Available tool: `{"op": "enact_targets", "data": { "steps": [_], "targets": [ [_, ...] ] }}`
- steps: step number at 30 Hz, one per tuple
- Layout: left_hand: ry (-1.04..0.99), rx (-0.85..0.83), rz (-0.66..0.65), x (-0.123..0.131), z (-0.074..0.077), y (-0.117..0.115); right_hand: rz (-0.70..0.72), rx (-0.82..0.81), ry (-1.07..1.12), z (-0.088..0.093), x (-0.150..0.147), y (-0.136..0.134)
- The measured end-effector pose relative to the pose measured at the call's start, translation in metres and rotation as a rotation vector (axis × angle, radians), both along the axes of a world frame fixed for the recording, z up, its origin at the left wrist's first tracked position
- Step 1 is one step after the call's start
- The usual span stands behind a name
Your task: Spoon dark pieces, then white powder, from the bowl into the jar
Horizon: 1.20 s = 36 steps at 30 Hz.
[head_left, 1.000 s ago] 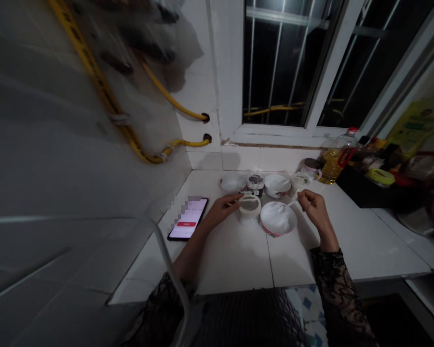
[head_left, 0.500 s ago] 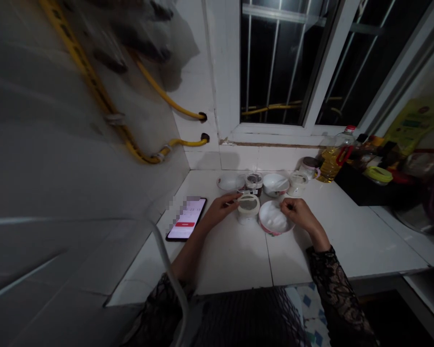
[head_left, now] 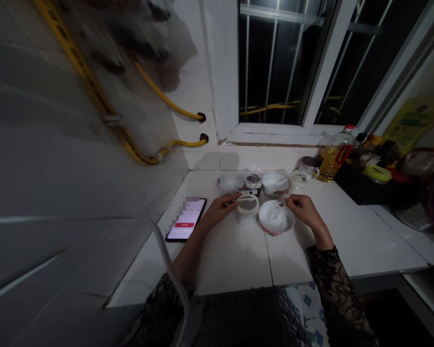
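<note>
My left hand (head_left: 222, 209) is closed at the left side of a white-rimmed jar (head_left: 248, 206), its fingertips at a raised clear lid (head_left: 246, 184). Just right of that jar stands a white bowl (head_left: 276, 219) with a pinkish outer pattern and something white inside. At the bowl's right rim, my right hand (head_left: 304, 209) has its fingers pinched together; what they hold is too small to make out. Behind are a second bowl (head_left: 275, 185) with a white spoon, a jar with dark contents (head_left: 253, 184) and a shallow dish (head_left: 228, 181).
A lit phone (head_left: 186, 219) lies on the counter at left. Another jar (head_left: 297, 182), a lidded mug (head_left: 308, 167) and an oil bottle (head_left: 331, 156) stand at the back right, beside a black tray (head_left: 358, 187) with condiments. A thin pale bar (head_left: 169, 265) crosses the lower left.
My right hand has moved slightly right, from over the front bowl to its right rim, showing more of the white contents. My left hand stays at the jar.
</note>
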<state>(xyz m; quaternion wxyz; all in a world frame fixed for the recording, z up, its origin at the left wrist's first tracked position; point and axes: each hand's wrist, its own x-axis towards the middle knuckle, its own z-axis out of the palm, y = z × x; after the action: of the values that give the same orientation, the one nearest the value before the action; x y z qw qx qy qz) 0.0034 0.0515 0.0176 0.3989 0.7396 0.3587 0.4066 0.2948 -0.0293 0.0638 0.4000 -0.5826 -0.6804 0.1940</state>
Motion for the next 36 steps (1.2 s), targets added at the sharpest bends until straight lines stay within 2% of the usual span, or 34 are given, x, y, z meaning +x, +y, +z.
{"op": "enact_targets", "data": {
  "steps": [2, 7, 15, 25, 36],
  "targets": [
    [0.002, 0.006, -0.006, 0.000, 0.000, 0.000, 0.006, 0.010, -0.040, -0.001, 0.000, 0.001],
    [-0.011, 0.017, -0.014, 0.000, -0.001, 0.001, 0.154, -0.011, -0.107, -0.007, -0.014, 0.005],
    [-0.010, 0.025, -0.016, 0.000, 0.000, -0.001, 0.189, -0.121, 0.054, -0.012, -0.015, 0.007],
    [-0.014, 0.021, -0.018, 0.000, 0.001, -0.001, 0.130, -0.177, 0.242, -0.001, -0.013, 0.002],
    [-0.006, 0.011, -0.005, 0.000, 0.002, -0.001, -0.020, -0.191, 0.363, -0.005, 0.001, 0.007]
  ]
}}
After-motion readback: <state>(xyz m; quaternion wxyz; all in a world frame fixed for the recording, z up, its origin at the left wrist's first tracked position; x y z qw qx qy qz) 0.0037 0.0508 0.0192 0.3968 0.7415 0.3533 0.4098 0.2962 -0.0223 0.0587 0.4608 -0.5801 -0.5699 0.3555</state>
